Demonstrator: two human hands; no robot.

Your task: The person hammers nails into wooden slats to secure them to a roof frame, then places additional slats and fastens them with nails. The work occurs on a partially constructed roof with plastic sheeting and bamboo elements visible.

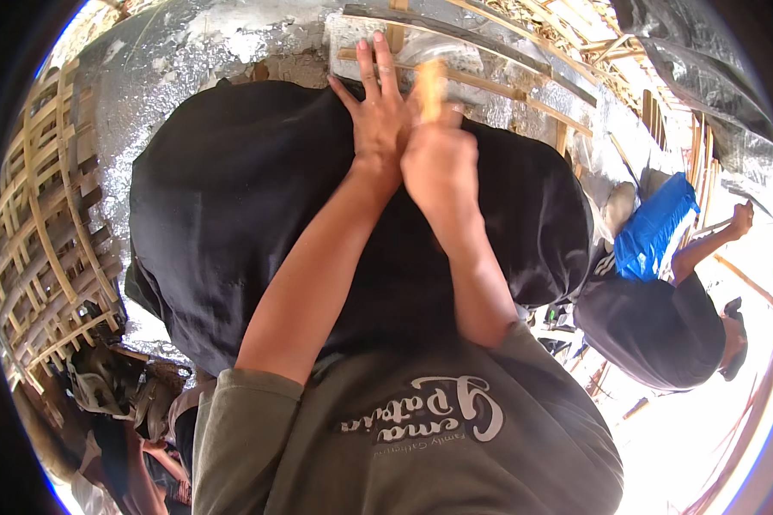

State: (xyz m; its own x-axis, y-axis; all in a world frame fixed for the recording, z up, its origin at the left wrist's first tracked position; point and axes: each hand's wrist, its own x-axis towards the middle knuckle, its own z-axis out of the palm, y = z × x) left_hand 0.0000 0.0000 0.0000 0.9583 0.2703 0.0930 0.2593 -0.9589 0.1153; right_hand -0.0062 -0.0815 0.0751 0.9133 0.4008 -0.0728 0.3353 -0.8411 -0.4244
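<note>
Strike step, likely: left grip point(380, 120) splayed near wooden strips point(489, 87), right grip point(441, 163) clenched around blurred yellowish tool point(431, 90); next move calls for steady aim

A grey floor point(137, 103), patchy and shiny, spreads left of the right hand's point(441, 163) grip and beyond it. Just past the grip lie a dark slat point(489, 44), a pale slat point(498, 87) and a short crosspiece point(396, 36).
</note>
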